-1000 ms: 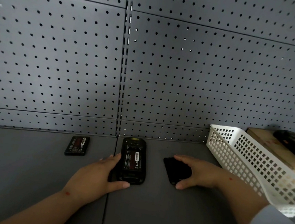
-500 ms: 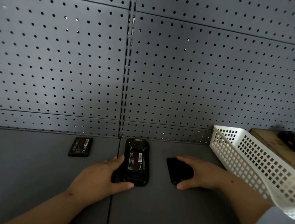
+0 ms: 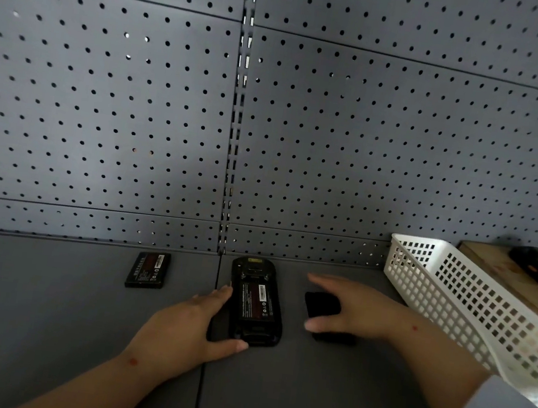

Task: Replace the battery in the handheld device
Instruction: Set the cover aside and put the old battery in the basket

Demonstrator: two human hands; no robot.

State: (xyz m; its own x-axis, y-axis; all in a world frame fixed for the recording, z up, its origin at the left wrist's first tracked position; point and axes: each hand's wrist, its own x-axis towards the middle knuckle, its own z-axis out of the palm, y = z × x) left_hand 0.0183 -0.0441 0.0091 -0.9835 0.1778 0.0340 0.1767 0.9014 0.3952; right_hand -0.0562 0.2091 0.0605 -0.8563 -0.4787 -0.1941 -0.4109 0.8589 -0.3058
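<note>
Since half a second ago our right hand [image 3: 354, 311] has lifted slightly over the black cover [image 3: 322, 306], fingers spread, gripping nothing. Left hand [image 3: 189, 327] braces the handheld device [image 3: 255, 302], thumb and fingers straight. Battery seated inside; spare battery [image 3: 147, 269] lies left. Grey shelf [image 3: 36, 326], pegboard wall [image 3: 103, 94], white basket [image 3: 475, 302] right.

A white mesh basket [image 3: 475, 302] sits beside a wooden box [image 3: 506, 275], against grey pegboard [image 3: 103, 94].
</note>
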